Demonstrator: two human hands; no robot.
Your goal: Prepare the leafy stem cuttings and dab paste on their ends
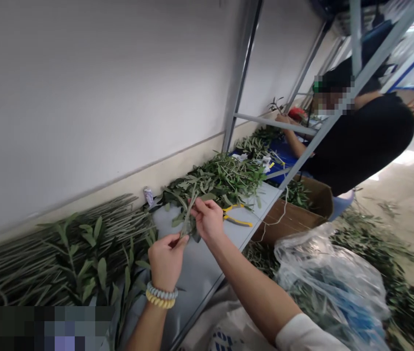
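Above the grey tabletop (192, 265), both of my hands grip one leafy green sprig (188, 214). My left hand (166, 258), with coiled bands at the wrist, pinches its lower stem. Higher up, the fingers of my right hand (207, 219) are closed around the stem near the leaves. Just to the right of that hand lie pliers with yellow handles (238, 223). Behind the hands is a pile of cut leafy sprigs (225, 175). A stack of long bare-stemmed branches (97, 234) spreads out at the left.
A small patterned roll (148, 196) stands by the wall. Grey metal frame posts (243, 78) rise from the table. A person in black (356, 136) works beyond them. Below on the right are a cardboard box (316, 200), clear plastic bags (331, 273) and branches on the floor (385, 248).
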